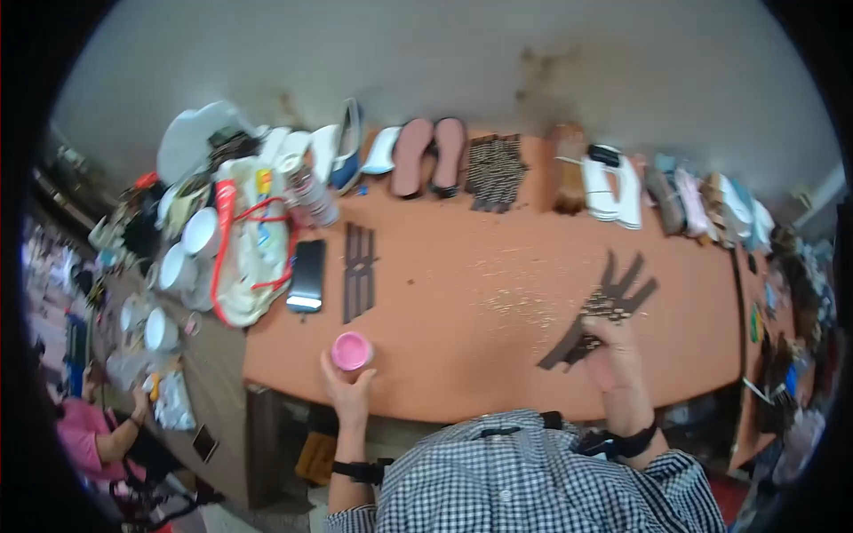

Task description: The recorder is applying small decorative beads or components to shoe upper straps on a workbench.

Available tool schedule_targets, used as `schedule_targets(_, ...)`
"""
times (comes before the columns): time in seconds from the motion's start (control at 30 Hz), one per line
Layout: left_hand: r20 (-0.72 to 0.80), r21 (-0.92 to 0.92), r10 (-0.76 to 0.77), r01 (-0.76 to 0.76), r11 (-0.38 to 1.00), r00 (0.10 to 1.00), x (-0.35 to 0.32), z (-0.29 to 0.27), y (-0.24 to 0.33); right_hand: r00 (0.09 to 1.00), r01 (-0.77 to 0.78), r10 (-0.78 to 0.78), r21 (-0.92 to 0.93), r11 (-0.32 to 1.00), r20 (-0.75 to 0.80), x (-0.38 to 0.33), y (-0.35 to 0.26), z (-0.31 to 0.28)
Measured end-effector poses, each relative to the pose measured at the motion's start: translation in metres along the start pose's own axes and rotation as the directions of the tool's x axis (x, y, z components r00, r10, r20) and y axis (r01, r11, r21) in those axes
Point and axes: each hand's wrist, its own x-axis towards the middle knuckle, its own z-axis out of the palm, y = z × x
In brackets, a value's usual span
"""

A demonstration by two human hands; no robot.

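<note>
Gripping the pink tub [351, 350] at the table's [444, 355] near edge, your left hand [346, 391] curls its fingers round the base; what is inside the tub cannot be told. Over on the right, your right hand [613, 355] pinches a bundle of dark straps [600, 311], fanned out above your fingers, with speckled bits on them. Loose crumbs [511, 298] lie scattered on the table just left of the straps. Far left, a cream bag [253, 249] with red handles bulges with packets, a phone [306, 275] lies beside it, and white cups [178, 266] sit further left. Soles [426, 155] line the far edge.
</note>
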Motion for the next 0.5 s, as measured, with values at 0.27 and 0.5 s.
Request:
schedule_targets(0.27, 0.003, 0.141, 0.049, -0.049, 0.989, 0.999, 0.014, 0.038, 0.024, 0.971, 0.034, -0.069, -0.154, 0.987, -0.228, -0.009, -0.004, 0.012)
schedule_targets(0.5, 0.069, -0.095, 0.014, -0.007, 0.995, 0.998, 0.006, 0.034, 0.053, 0.980, 0.050, -0.087, -0.197, 0.979, -0.181, -0.018, -0.008, 0.017)
